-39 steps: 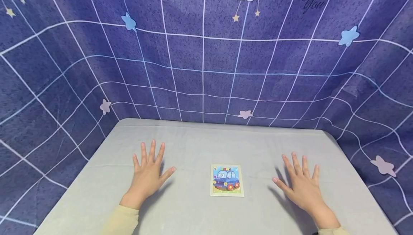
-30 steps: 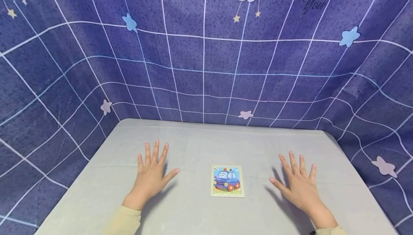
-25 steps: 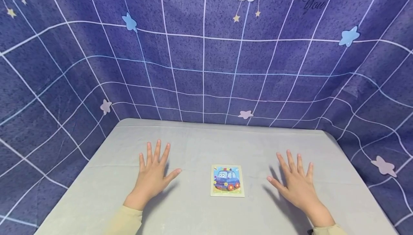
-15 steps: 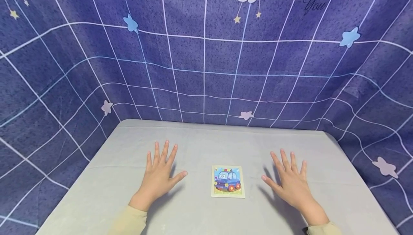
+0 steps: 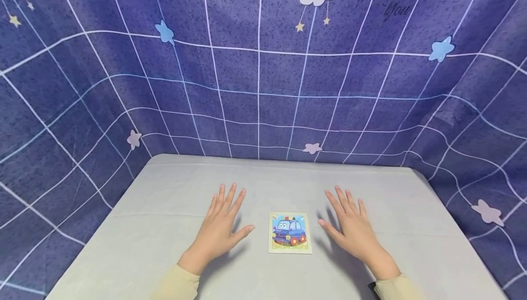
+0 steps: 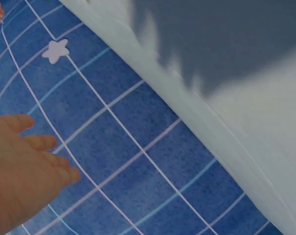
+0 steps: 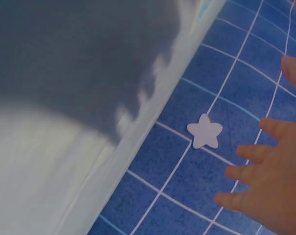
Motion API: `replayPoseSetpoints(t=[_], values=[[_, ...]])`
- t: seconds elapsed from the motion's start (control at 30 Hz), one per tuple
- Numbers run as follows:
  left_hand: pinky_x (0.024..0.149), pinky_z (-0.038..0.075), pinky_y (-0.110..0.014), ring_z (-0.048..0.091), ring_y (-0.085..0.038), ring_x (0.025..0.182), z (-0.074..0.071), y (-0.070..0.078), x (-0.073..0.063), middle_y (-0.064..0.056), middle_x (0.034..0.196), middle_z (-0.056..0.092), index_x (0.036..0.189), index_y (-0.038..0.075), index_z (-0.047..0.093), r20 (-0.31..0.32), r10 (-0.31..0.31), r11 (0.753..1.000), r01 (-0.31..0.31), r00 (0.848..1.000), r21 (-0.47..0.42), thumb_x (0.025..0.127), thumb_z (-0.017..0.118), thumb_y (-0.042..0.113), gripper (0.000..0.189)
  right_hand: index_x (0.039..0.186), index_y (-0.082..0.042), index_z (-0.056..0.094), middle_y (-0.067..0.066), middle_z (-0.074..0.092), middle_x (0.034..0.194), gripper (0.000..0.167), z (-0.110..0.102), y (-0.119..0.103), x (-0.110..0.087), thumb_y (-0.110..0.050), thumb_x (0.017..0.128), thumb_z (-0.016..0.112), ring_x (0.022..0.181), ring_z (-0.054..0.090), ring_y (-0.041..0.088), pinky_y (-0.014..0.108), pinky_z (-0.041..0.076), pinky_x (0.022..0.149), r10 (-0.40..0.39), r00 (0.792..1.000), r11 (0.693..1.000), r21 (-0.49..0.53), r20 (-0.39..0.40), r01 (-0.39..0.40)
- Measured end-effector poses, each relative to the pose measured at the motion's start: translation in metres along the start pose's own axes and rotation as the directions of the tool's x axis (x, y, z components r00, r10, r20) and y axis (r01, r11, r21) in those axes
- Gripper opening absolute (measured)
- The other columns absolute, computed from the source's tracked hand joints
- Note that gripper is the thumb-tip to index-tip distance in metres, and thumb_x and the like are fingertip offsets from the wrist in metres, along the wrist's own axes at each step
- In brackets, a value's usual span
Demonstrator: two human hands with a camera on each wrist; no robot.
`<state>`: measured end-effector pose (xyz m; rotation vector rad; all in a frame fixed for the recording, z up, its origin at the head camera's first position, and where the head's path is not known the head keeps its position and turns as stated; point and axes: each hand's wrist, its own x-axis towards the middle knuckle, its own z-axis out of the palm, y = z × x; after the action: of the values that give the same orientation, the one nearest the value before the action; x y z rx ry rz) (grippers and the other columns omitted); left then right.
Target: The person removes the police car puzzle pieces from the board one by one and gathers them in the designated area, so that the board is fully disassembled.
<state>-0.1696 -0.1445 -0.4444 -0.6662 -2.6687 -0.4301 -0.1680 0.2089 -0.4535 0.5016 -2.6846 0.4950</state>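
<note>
A small square picture puzzle or card (image 5: pixel 290 233) with a pale border lies flat on the table, showing a blue cartoon police car with eyes and red wheels. To its left my left hand (image 5: pixel 220 229) is held over the table, palm down with the fingers spread and the thumb pointing at the card. My right hand (image 5: pixel 350 231) mirrors it on the other side, fingers spread, thumb tip near the card's right edge. Neither hand touches the card. Both wrist views show an empty palm, the left hand (image 6: pixel 25 181) and the right hand (image 7: pixel 270 171), with fingers extended.
A light grey cloth covers the table (image 5: pixel 164 199). Behind it and at both sides hangs a blue-purple curtain (image 5: pixel 247 71) with a white grid, stars and clouds. The hands cast shadows on the cloth. Pale sleeves (image 5: pixel 177 284) cover the forearms.
Both hands have moved inward, the left one to the right and the right one to the left, nearer the card. The card has stayed in place on the table.
</note>
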Motion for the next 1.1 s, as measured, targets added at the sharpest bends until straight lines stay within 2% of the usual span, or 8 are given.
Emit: replayPoseSetpoints(t=[0.1, 0.3, 0.47, 0.63, 0.83, 0.97, 1.1], values=[[0.115, 0.015, -0.053, 0.009, -0.039, 0.145, 0.004, 0.009, 0.001, -0.016, 0.158, 0.017, 0.152, 0.01, 0.028, -0.002, 0.042, 0.998, -0.042, 0.999, -0.05, 0.085, 0.068, 0.048, 0.087, 0.15, -0.013, 0.035, 0.019, 0.029, 0.154, 0.072, 0.001, -0.005, 0.004, -0.045, 0.091, 0.061, 0.139, 0.025, 0.045, 0.066, 0.014, 0.108, -0.021, 1.0, 0.999, 0.034, -0.015, 0.021], [0.114, 0.023, -0.047, 0.019, -0.035, 0.144, 0.01, 0.024, 0.001, -0.02, 0.155, 0.025, 0.15, 0.003, 0.03, 0.007, 0.149, 0.987, -0.148, 0.989, -0.068, 0.088, 0.067, 0.043, 0.083, 0.147, -0.009, 0.039, 0.016, 0.037, 0.15, 0.067, 0.003, -0.014, 0.015, -0.035, 0.091, 0.064, 0.137, 0.034, 0.037, 0.061, 0.021, 0.109, -0.065, 0.996, 0.988, 0.136, -0.053, 0.072], [0.112, 0.026, -0.047, 0.026, -0.036, 0.141, 0.015, 0.035, 0.0, -0.02, 0.153, 0.028, 0.148, -0.002, 0.032, 0.034, 0.217, 0.973, -0.214, 0.976, -0.083, 0.09, 0.064, 0.039, 0.078, 0.147, -0.01, 0.038, 0.012, 0.039, 0.15, 0.062, 0.005, -0.021, 0.025, -0.033, 0.094, 0.061, 0.136, 0.037, 0.034, 0.055, 0.026, 0.11, -0.073, 0.997, 0.966, 0.245, -0.023, 0.076], [0.112, 0.027, -0.045, 0.029, -0.035, 0.14, 0.021, 0.046, -0.002, -0.02, 0.152, 0.033, 0.145, -0.004, 0.035, 0.084, 0.267, 0.96, -0.257, 0.96, -0.111, 0.092, 0.062, 0.038, 0.073, 0.144, -0.007, 0.043, 0.014, 0.045, 0.145, 0.055, 0.01, -0.025, 0.033, -0.029, 0.096, 0.06, 0.133, 0.041, 0.034, 0.054, 0.031, 0.108, -0.088, 0.996, 0.935, 0.346, 0.018, 0.077], [0.11, 0.031, -0.043, 0.031, -0.033, 0.14, 0.03, 0.058, -0.005, -0.019, 0.151, 0.034, 0.144, -0.004, 0.039, 0.179, 0.327, 0.943, -0.309, 0.928, -0.121, 0.096, 0.055, 0.041, 0.067, 0.138, -0.007, 0.052, 0.014, 0.054, 0.137, 0.047, 0.022, -0.027, 0.044, -0.026, 0.095, 0.061, 0.128, 0.048, 0.033, 0.051, 0.035, 0.106, -0.104, 0.992, 0.893, 0.445, 0.072, 0.061], [0.108, 0.035, -0.044, 0.033, -0.032, 0.139, 0.036, 0.064, -0.007, -0.019, 0.15, 0.036, 0.144, -0.003, 0.04, 0.244, 0.362, 0.931, -0.339, 0.899, -0.135, 0.099, 0.05, 0.042, 0.064, 0.134, -0.004, 0.054, 0.014, 0.056, 0.134, 0.043, 0.035, -0.026, 0.049, -0.021, 0.095, 0.061, 0.125, 0.051, 0.033, 0.051, 0.04, 0.102, -0.127, 0.983, 0.846, 0.532, 0.13, 0.039], [0.107, 0.037, -0.043, 0.037, -0.032, 0.137, 0.041, 0.066, -0.009, -0.02, 0.149, 0.038, 0.142, -0.004, 0.042, 0.272, 0.398, 0.918, -0.378, 0.876, -0.123, 0.099, 0.05, 0.041, 0.063, 0.132, 0.001, 0.055, 0.016, 0.058, 0.131, 0.041, 0.045, -0.027, 0.054, -0.016, 0.094, 0.061, 0.122, 0.053, 0.035, 0.051, 0.044, 0.097, -0.159, 0.968, 0.801, 0.599, 0.193, 0.012]])
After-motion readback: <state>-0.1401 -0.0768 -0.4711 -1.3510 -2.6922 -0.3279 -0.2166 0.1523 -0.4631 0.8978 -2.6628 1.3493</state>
